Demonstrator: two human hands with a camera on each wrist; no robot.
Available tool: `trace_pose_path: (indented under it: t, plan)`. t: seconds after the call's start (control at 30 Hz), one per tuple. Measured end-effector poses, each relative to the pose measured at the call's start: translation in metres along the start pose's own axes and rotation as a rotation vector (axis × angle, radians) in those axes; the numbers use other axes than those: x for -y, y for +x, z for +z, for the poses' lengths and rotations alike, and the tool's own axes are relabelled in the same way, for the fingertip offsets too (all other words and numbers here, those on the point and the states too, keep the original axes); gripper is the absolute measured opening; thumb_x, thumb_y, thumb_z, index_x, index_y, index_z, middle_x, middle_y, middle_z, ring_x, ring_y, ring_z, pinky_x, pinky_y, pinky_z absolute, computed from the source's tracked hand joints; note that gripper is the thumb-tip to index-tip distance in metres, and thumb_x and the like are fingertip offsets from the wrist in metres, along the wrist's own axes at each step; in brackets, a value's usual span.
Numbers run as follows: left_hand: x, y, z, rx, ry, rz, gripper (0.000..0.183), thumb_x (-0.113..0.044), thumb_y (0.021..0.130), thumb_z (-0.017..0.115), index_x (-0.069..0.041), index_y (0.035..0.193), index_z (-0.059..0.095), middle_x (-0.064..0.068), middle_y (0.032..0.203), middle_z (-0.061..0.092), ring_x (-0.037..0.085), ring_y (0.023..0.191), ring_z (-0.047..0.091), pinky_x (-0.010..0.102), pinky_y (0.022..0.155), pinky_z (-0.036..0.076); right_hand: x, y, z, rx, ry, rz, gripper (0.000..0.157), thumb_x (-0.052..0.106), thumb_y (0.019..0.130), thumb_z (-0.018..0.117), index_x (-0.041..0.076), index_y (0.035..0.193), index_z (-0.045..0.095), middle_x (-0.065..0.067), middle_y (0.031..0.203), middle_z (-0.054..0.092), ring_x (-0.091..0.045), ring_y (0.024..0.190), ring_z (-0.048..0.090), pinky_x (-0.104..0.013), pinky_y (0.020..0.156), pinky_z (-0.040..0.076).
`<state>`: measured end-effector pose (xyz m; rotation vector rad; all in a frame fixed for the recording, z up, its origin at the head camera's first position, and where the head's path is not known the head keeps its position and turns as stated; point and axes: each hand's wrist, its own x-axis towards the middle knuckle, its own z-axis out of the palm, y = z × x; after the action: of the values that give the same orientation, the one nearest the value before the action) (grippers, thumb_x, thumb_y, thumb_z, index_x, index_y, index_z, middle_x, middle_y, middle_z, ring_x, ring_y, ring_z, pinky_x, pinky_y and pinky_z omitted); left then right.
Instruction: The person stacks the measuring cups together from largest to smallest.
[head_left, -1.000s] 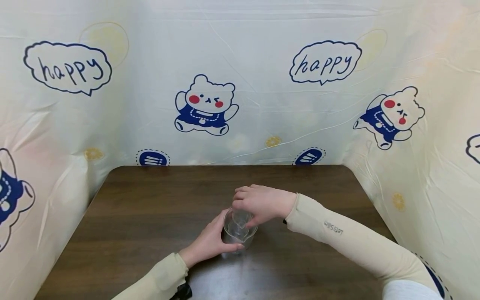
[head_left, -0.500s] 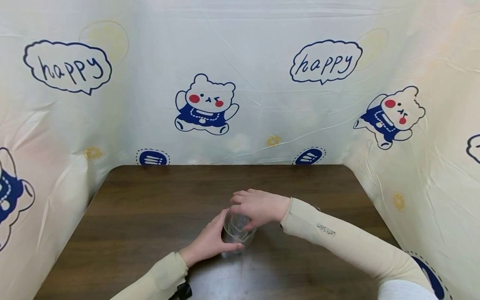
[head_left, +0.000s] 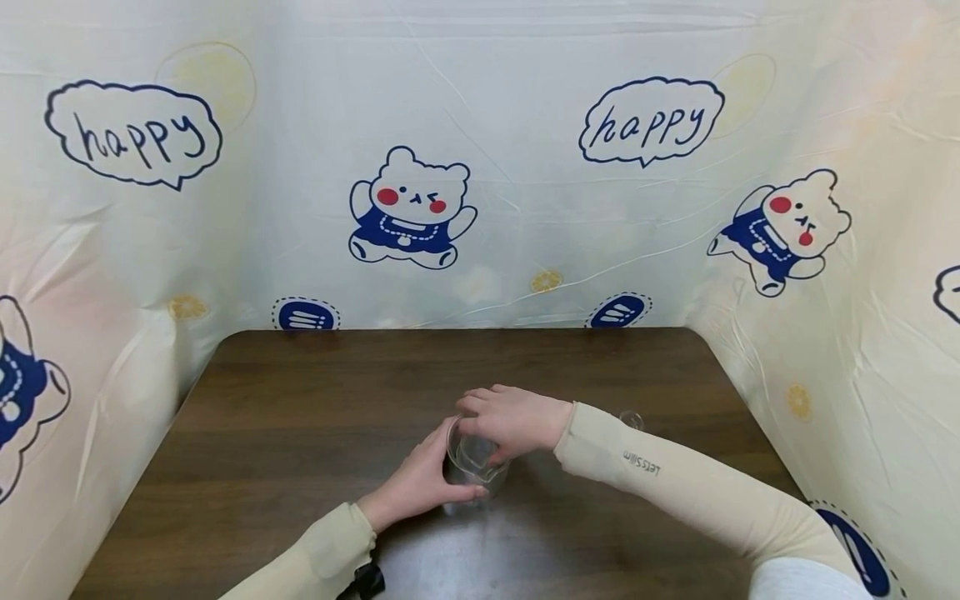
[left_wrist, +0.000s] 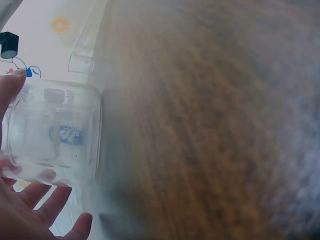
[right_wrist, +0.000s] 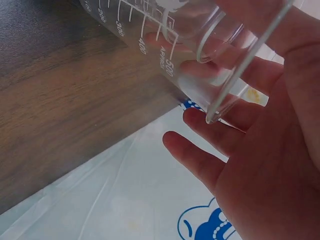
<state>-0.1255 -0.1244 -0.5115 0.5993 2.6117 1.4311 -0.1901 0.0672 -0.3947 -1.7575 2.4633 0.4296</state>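
Observation:
A clear glass beaker (right_wrist: 150,27) with white volume marks stands on the dark wooden table. My left hand (head_left: 416,483) grips it from the left, thumb in front and fingers behind. Inside it is a smaller clear beaker (left_wrist: 37,135), seen through the glass in the left wrist view. From above, my right hand (head_left: 517,421) reaches into the large beaker's mouth and holds the smaller one by thumb and fingers. In the right wrist view its ring and little fingers (right_wrist: 192,157) extend outside the large rim.
Another small glass vessel (head_left: 632,420) stands on the table (head_left: 337,400) behind the right sleeve. A pale printed curtain (head_left: 525,208) with bears encloses the table's back and sides.
My right hand has moved slightly down and left, lowering the smaller beaker deeper into the large one. The glass behind the right sleeve has come into view. My left hand stays put.

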Motion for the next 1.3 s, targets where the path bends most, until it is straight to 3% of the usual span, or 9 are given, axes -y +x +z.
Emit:
trace_pose_path:
  t: [0.4, 0.63, 0.97, 1.3]
  plan:
    - [0.000, -0.001, 0.000, 0.018, 0.019, -0.032, 0.100, -0.048, 0.079, 0.090, -0.020, 0.157, 0.033, 0.003, 0.146, 0.052, 0.018, 0.119, 0.060, 0.044, 0.096, 0.052, 0.002, 0.002, 0.004, -0.016, -0.042, 0.000, 0.060, 0.052, 0.080, 0.088, 0.023, 0.130, 0.070, -0.004, 0.146, 0.058, -0.020, 0.137, 0.052, -0.038, 0.103, 0.050]
    - [0.001, 0.000, 0.000, 0.002, 0.027, -0.016, 0.098, -0.051, 0.078, 0.090, -0.021, 0.155, 0.037, 0.002, 0.145, 0.053, 0.018, 0.120, 0.059, 0.044, 0.097, 0.051, 0.001, 0.002, 0.004, -0.022, -0.036, 0.000, 0.054, 0.045, 0.083, 0.087, 0.024, 0.129, 0.071, -0.004, 0.147, 0.058, -0.020, 0.137, 0.052, -0.038, 0.102, 0.051]
    - [0.001, 0.000, 0.000, -0.007, 0.024, -0.003, 0.095, -0.048, 0.077, 0.091, -0.021, 0.152, 0.039, -0.001, 0.143, 0.054, 0.017, 0.121, 0.059, 0.044, 0.100, 0.051, -0.007, -0.004, -0.004, -0.028, 0.075, 0.004, 0.050, 0.032, 0.088, 0.084, 0.026, 0.135, 0.069, -0.005, 0.145, 0.059, -0.021, 0.137, 0.052, -0.041, 0.107, 0.048]
    - [0.001, 0.000, 0.001, -0.004, 0.020, 0.004, 0.095, -0.046, 0.077, 0.092, -0.021, 0.152, 0.040, -0.001, 0.145, 0.053, 0.017, 0.125, 0.058, 0.046, 0.102, 0.049, -0.016, -0.019, -0.012, -0.060, 0.131, 0.011, 0.047, 0.036, 0.091, 0.082, 0.023, 0.134, 0.069, -0.007, 0.144, 0.060, -0.024, 0.136, 0.054, -0.045, 0.107, 0.048]
